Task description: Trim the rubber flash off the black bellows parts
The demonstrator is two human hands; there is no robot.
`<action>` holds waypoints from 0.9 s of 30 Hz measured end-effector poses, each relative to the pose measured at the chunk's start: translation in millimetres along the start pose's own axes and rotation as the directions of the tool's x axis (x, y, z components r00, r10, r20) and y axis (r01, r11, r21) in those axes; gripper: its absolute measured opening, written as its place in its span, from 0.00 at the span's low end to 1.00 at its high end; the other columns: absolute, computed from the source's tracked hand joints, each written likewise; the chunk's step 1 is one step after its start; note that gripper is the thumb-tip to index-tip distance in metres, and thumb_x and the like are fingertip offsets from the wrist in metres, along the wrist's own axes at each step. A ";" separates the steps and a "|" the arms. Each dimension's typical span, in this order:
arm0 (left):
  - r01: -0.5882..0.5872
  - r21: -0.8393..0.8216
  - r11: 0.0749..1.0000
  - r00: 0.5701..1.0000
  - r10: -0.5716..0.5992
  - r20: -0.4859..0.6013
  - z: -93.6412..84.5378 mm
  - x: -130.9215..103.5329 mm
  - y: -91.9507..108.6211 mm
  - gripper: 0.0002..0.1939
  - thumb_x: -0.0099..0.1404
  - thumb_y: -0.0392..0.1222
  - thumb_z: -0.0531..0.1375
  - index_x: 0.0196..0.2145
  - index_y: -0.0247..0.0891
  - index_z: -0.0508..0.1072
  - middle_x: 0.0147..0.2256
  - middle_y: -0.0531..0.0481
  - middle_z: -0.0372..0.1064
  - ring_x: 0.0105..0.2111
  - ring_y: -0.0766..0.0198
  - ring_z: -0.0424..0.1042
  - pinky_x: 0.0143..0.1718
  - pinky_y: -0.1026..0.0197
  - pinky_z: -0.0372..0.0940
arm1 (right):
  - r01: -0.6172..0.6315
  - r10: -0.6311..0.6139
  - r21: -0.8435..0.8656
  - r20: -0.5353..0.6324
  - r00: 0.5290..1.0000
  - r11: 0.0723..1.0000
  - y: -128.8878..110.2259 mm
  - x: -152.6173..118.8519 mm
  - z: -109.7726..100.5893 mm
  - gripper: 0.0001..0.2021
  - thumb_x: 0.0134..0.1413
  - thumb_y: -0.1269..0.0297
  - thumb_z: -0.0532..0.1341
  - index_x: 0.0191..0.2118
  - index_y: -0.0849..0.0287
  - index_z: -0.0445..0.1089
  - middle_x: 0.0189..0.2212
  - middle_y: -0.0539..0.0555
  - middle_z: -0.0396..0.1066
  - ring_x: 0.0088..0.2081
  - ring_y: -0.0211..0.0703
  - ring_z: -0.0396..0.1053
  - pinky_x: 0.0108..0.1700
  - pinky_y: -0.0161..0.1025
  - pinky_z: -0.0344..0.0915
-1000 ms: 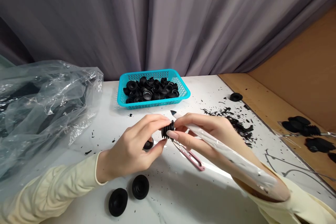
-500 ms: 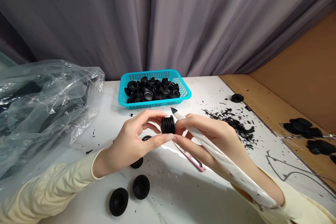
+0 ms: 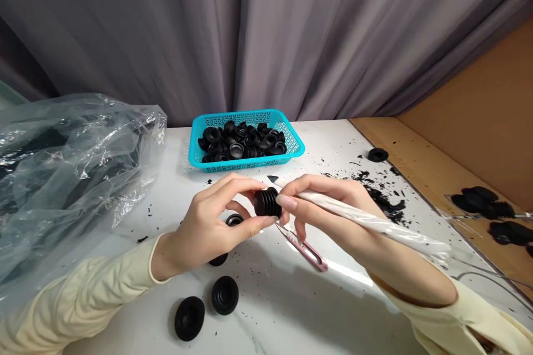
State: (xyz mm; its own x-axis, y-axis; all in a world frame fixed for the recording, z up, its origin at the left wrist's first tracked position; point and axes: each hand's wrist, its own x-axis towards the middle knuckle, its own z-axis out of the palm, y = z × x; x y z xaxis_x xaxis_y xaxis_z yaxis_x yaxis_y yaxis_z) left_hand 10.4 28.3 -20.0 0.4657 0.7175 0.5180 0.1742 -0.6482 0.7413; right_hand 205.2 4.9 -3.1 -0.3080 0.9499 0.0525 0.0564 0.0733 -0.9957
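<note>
My left hand [image 3: 216,216] pinches a ribbed black rubber bellows-like part [image 3: 267,202] between thumb and fingers, above the table. My right hand [image 3: 320,199] is closed around a pen-shaped tool [image 3: 350,209] wrapped in white plastic, with a dark pointed tip. Its fingertips also touch the right side of the rubber part, and the tip points past it, up and left. Under the hands lies a small pink-handled cutter [image 3: 310,255]. Several more black rubber parts [image 3: 225,295] rest on the table near my left wrist, partly hidden by that hand.
A turquoise basket [image 3: 245,165] full of black rubber parts stands at the back. Clear plastic bagging [image 3: 95,161] covers the left side. Black shavings [image 3: 385,202] and a lone rubber part [image 3: 377,155] lie at right, beside a reflective brown panel [image 3: 478,100].
My right hand has turned, so the pen-shaped tool lies flatter. My right thumb now shows against the rubber part, which has tilted to show more of its left end.
</note>
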 end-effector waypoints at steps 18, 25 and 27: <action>-0.034 -0.025 0.999 0.998 0.033 -0.046 -1.0 0.3 3.8 0.09 0.58 0.29 0.62 0.38 0.34 0.72 0.32 0.49 0.69 0.28 0.69 0.70 0.25 0.69 0.73 | -0.252 0.192 0.304 0.213 0.958 0.919 1.0 1.8 -3.2 0.12 0.61 0.62 0.59 0.28 0.62 0.69 0.26 0.52 0.70 0.19 0.32 0.63 0.16 0.29 0.57; -0.060 0.058 0.996 0.996 0.064 -0.061 -1.7 -0.8 1.2 0.06 0.59 0.27 0.59 0.35 0.34 0.70 0.29 0.50 0.68 0.27 0.70 0.67 0.23 0.72 0.70 | -0.279 0.218 0.297 0.224 0.950 0.913 1.6 1.6 0.5 0.14 0.60 0.59 0.60 0.27 0.63 0.69 0.25 0.53 0.69 0.20 0.33 0.62 0.16 0.28 0.56; -0.049 0.066 0.997 0.997 0.053 -0.064 -2.0 -1.1 1.0 0.06 0.59 0.27 0.59 0.34 0.34 0.70 0.28 0.51 0.68 0.27 0.70 0.67 0.23 0.73 0.69 | -0.274 0.210 0.312 0.226 0.951 0.910 1.4 2.2 1.1 0.15 0.60 0.59 0.60 0.26 0.63 0.69 0.24 0.52 0.69 0.19 0.32 0.61 0.16 0.29 0.56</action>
State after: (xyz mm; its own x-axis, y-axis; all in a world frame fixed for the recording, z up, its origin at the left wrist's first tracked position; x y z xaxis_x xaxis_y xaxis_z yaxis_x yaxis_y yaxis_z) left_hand 8.3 27.4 -19.0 0.4175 0.6971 0.5829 0.2080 -0.6978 0.6855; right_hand 203.6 6.7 -4.5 -0.4956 0.8506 -0.1758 -0.1603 -0.2885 -0.9440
